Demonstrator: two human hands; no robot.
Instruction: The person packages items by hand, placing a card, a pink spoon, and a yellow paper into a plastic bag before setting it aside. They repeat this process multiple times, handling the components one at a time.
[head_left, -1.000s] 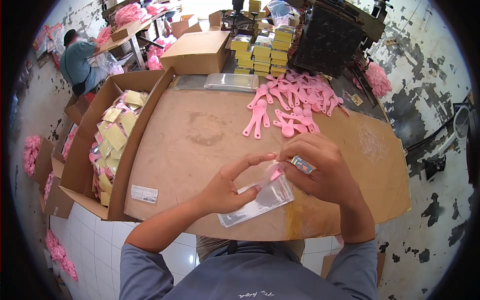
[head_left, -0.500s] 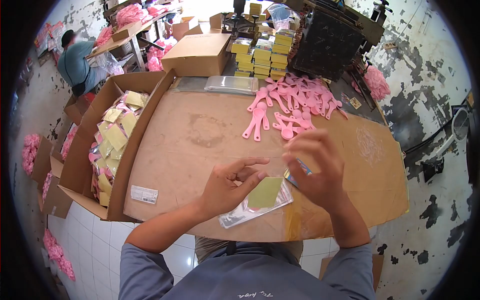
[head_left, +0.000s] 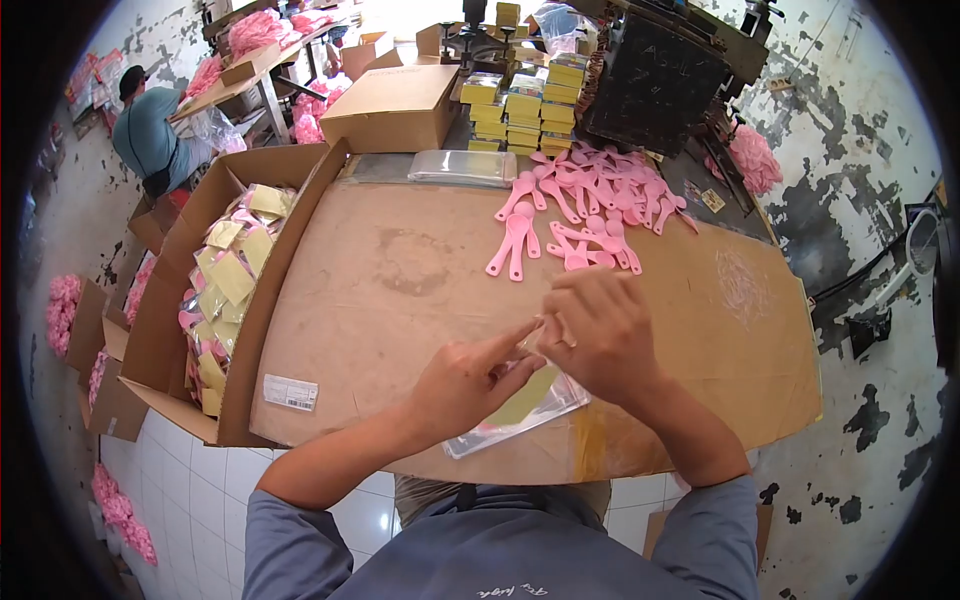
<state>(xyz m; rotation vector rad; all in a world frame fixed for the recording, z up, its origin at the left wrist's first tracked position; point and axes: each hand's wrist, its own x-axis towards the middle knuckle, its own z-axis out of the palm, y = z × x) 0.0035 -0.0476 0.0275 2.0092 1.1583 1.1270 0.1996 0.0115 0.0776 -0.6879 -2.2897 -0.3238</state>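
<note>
My left hand [head_left: 470, 385] is closed, thumb and forefinger pinching the edge of a clear plastic bag [head_left: 535, 345]. My right hand [head_left: 600, 330] meets it there, its fingers curled over the same edge; their tips are partly hidden. Under my hands a yellow-green card [head_left: 522, 402] shows through clear plastic, with a bit of pink at its lower end. Flat clear bags [head_left: 510, 432] lie beneath it near the table's front edge. Beyond my right hand, pink measuring spoons [head_left: 515, 240] are spread out, the bigger heap [head_left: 610, 190] farther back.
An open carton [head_left: 262, 330] of packed bags and yellow cards stands at the left. At the back are a closed box [head_left: 390, 105], a stack of clear bags [head_left: 463, 168], card stacks [head_left: 525, 105] and a dark machine [head_left: 655, 85]. A person [head_left: 150, 135] sits far left.
My hands have come together at the plastic bag. My right hand has moved left and down, its spread fingers now curled. The small colourful card beside it is now hidden.
</note>
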